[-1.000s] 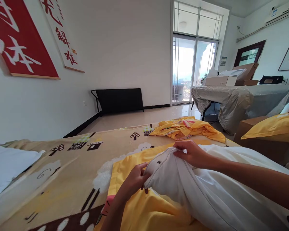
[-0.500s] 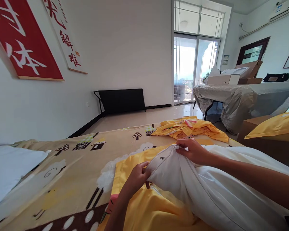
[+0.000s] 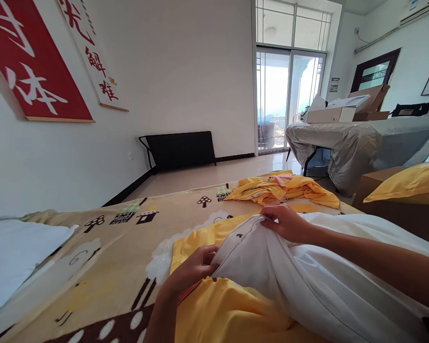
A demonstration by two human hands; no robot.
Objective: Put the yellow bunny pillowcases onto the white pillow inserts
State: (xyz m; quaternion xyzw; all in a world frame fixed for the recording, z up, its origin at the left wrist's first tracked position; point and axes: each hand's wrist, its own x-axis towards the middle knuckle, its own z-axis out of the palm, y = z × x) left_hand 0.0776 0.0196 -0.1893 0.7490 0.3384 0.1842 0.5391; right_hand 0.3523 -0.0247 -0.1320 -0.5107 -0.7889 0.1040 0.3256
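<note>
A large white cloth piece (image 3: 318,281) with a piped edge spreads over yellow fabric (image 3: 229,309) at the lower middle and right. My right hand (image 3: 280,221) pinches its upper edge between thumb and fingers. At the cloth's left corner, my left hand (image 3: 196,267) is closed on the same white edge, just above the yellow fabric. Between the hands the edge is stretched, with a small dark mark near it. The yellow fabric lies on a beige patterned blanket (image 3: 121,257).
Crumpled yellow cloth (image 3: 282,188) lies beyond my hands. A white pillow (image 3: 17,257) is at the left. On the right are a cardboard box (image 3: 386,200) under a yellow pillow (image 3: 411,183) and a plastic-covered table (image 3: 343,138) holding boxes. A black folded item (image 3: 180,150) leans by the wall.
My left hand has shifted slightly left and its grip on the white edge has changed, with the wrist lower. My right hand has kept its hold almost in place.
</note>
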